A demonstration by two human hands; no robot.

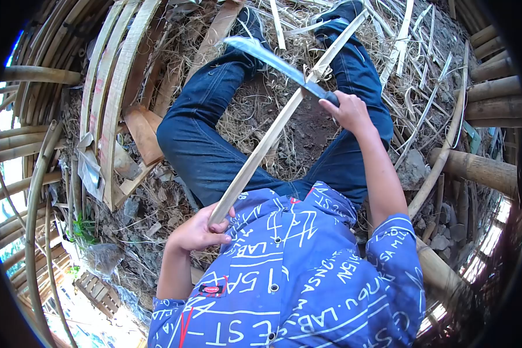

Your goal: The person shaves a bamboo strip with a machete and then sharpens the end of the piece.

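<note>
My left hand [200,231] is closed round the near end of a long bamboo strip [267,145], close against my shirt. The strip slants away between my legs, its far end near my foot at the top. In my right hand [352,112] is the dark handle of a machete [261,53], fingers wrapped round it. The machete's long blade points to the upper left and crosses the strip. Curled shavings [322,72] stick up from the strip right where the blade meets it.
Thin shavings and split strips litter the ground [296,139] around my legs. Several long wooden slats [119,87] lean at the left. Thick bamboo poles [475,168] lie at the right, beside grey stones [446,232]. Crumpled clear plastic [104,258] lies at the lower left.
</note>
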